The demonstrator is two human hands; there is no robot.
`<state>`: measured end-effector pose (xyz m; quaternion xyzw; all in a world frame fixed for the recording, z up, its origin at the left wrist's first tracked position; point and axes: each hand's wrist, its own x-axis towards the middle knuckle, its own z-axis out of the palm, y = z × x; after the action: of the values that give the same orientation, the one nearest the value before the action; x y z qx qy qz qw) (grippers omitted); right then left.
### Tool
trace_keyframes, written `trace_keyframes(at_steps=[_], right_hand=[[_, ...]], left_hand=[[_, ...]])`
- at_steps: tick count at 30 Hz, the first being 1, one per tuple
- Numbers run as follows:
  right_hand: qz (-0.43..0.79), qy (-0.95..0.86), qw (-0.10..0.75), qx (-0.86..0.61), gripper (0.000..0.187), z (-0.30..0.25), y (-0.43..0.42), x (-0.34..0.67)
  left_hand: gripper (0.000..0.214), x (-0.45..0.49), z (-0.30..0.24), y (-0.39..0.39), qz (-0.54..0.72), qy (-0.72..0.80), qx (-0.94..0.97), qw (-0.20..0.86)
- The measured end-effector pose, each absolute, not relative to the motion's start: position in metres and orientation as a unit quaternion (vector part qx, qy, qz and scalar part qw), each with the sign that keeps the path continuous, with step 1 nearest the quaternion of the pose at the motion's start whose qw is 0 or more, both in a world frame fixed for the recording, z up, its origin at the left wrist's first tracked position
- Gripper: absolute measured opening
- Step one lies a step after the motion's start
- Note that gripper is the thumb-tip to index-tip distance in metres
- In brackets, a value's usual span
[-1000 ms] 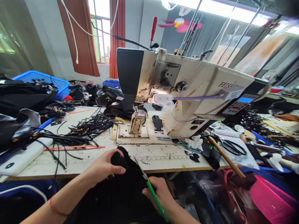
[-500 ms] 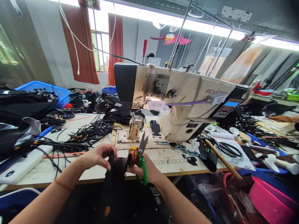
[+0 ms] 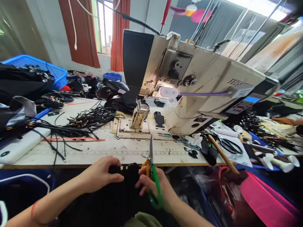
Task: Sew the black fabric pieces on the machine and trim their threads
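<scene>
My left hand (image 3: 104,175) is closed at the table's front edge, its thumb and fingers pinching a dark piece of material (image 3: 130,176). Small pale marks show along that piece's upper edge; its lower part merges with the black cloth on my lap. Scissors (image 3: 151,157) with one green and one orange handle sit in my right hand (image 3: 163,186), blades pointing up. The right fingers curl near the piece's right side; I cannot tell whether they touch it. Beyond both hands stands a sewing machine (image 3: 213,72), with a black buckle-shaped part (image 3: 159,119) on its bed.
Black cords (image 3: 92,118) lie heaped on the left of the table. A blue basket (image 3: 59,75) stands behind them. Thread snips (image 3: 189,143), a wooden-handled tool (image 3: 222,154) and black-handled scissors (image 3: 229,146) lie to the right. A pink tub (image 3: 262,195) sits below.
The view has tilted down and come nearer the machine. Both hands have dropped from above the tabletop to its front edge. The dark piece is lower, and the scissors stand more upright.
</scene>
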<state>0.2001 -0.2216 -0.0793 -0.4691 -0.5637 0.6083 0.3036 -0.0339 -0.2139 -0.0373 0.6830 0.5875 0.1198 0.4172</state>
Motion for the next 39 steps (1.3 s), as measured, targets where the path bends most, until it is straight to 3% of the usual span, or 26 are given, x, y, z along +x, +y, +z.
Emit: trace_keyframes(at_steps=[5,8,13,24,28,39], right_hand=[[0.135,-0.868,0.148,-0.455,0.045,-0.058,-0.203,0.262],[0.040,-0.908,0.067,-0.412,0.033,-0.046,-0.197,0.273],[0.029,-0.924,0.008,-0.381,0.020,-0.036,-0.193,0.270],[0.051,-0.946,-0.092,-0.306,0.021,-0.030,-0.176,0.263],[0.066,-0.942,-0.120,-0.305,0.012,-0.034,-0.178,0.264],[0.088,-0.935,-0.066,-0.336,0.010,-0.071,-0.193,0.278]], left_hand=[[0.038,-0.031,-0.052,-0.219,0.118,0.564,0.603,0.551],[0.033,-0.027,-0.051,-0.222,0.133,0.544,0.583,0.589],[0.035,-0.029,-0.055,-0.223,0.151,0.553,0.557,0.601],[0.038,-0.021,-0.057,-0.232,0.147,0.580,0.532,0.599],[0.039,-0.018,-0.054,-0.231,0.134,0.583,0.539,0.593],[0.031,-0.017,-0.066,-0.228,0.130,0.544,0.546,0.623]])
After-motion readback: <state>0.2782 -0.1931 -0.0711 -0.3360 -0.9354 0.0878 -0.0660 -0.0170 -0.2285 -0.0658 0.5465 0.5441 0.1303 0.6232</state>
